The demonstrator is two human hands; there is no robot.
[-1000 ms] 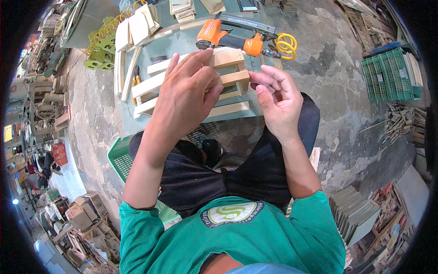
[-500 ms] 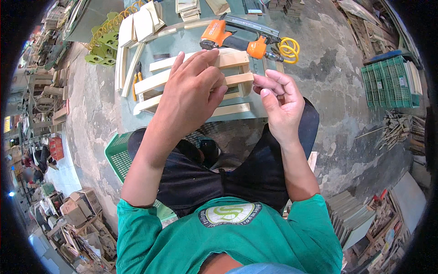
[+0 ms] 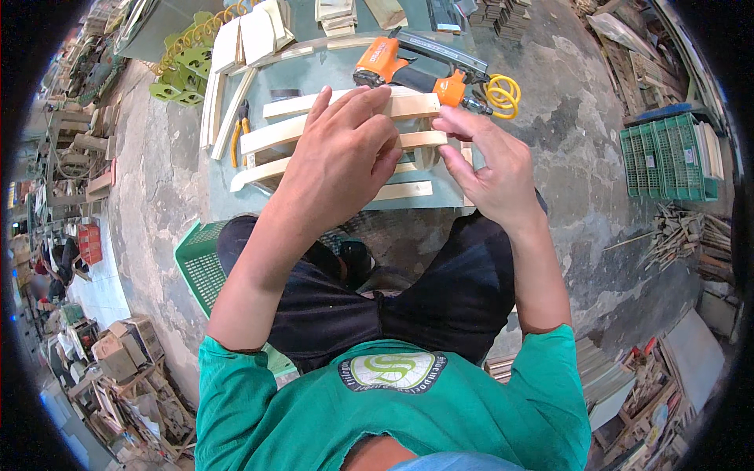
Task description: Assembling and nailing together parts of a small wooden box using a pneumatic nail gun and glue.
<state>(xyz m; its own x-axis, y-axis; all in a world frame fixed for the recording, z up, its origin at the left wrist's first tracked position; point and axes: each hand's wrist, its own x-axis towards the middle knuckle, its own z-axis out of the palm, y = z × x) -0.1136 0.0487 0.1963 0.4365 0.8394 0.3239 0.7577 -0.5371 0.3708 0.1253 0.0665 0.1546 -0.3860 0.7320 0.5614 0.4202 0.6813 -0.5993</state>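
A small frame of pale wooden slats lies on the grey-green worktable, its slats running crosswise over short end pieces. My left hand is laid over the middle of the slats, fingers curled across the upper ones and thumb by the lower one; its grip is partly hidden. At the right end, my right hand has thumb and fingertips against the ends of two slats, closed about that corner. Just beyond the frame rests an orange and black nail gun. Pliers with yellow-orange handles lie left of the frame.
A yellow coiled hose trails from the nail gun. Wooden pieces stand at the table's far left, and a loose slat lies at its near edge. A green plastic crate stands below left; more green crates are at right.
My right hand has moved up and turned, its thumb and fingertips now at the slat ends. My left hand keeps its place on the frame. The whole view has shifted slightly.
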